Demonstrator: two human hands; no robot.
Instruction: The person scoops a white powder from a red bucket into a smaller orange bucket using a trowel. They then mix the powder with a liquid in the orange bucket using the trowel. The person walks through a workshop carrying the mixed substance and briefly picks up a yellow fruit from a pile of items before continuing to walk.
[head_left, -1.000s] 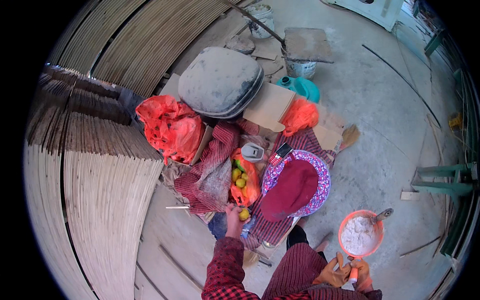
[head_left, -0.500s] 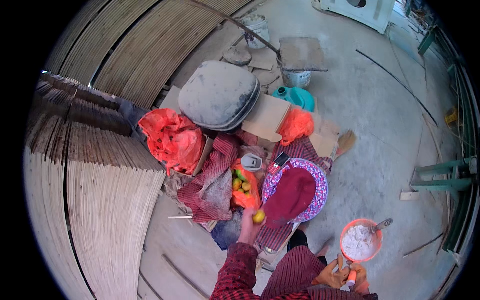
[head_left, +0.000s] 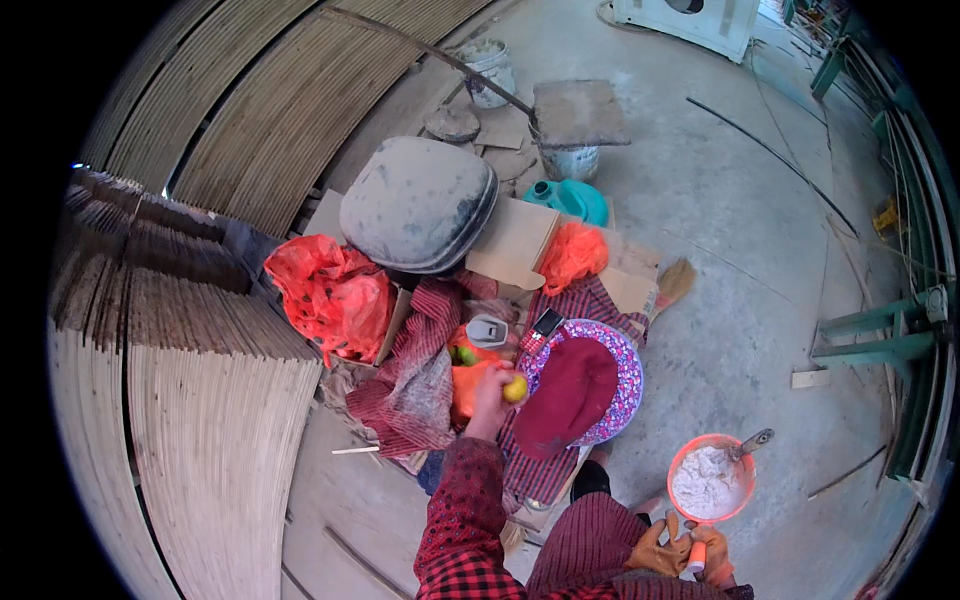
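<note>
Now | left hand (head_left: 492, 398) grip pinching yellow fruit (head_left: 515, 389) | right hand (head_left: 662, 553) grip: cannot tell, gloved, near orange bucket (head_left: 683, 462)

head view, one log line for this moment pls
left hand: holds yellow fruit | right hand: gloved, gripping orange-handled tool | near: orange bowl of white powder, dark red cap

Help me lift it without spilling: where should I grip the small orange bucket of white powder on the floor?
Grip the orange bucket by its rim on the near side, coming from above. It stands upright and open, nearly full of powder, and a grey-handled tool leans out over the far right rim, so avoid that side.
</note>
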